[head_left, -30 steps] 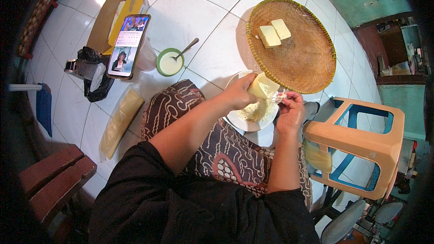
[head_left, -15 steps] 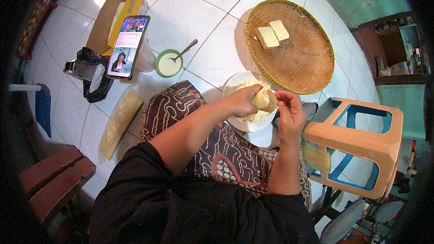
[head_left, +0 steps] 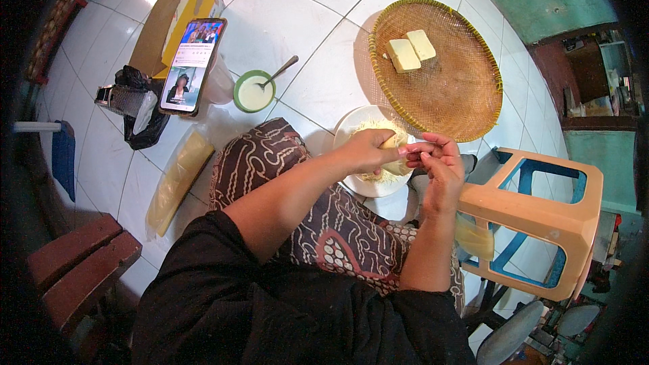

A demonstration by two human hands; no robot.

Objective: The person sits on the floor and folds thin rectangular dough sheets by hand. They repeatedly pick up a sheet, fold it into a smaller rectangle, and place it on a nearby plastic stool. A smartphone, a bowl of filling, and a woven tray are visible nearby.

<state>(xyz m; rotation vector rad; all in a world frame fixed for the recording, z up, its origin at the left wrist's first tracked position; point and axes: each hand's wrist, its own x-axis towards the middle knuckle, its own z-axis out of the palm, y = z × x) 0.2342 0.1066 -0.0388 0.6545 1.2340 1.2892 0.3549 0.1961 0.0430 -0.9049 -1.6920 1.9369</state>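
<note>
My left hand (head_left: 374, 151) is closed round a pale yellow, sheet-like piece (head_left: 392, 142), which looks like a soft wrapper. It sits over a white plate (head_left: 346, 122) heaped with thin pale shreds (head_left: 370, 126). The fingers of my right hand (head_left: 439, 162) are curled and pinched together close to the left thumb, at the right edge of the piece; what they grip, if anything, is too small to tell. Two pale yellow blocks (head_left: 410, 54) lie side by side on a round woven tray (head_left: 446, 105) beyond the plate.
A green bowl (head_left: 253, 91) of white paste holds a spoon. Left of it, a phone (head_left: 193, 67) leans upright before a yellow box (head_left: 196, 10). A clear bag of pale yellow food (head_left: 179, 179) lies on the tiles. On the right, an orange plastic stool (head_left: 534, 216) lies tipped over.
My right hand has shifted slightly right, its fingers now bunched against the left thumb. The left thumb has stretched toward them, covering more of the yellow piece.
</note>
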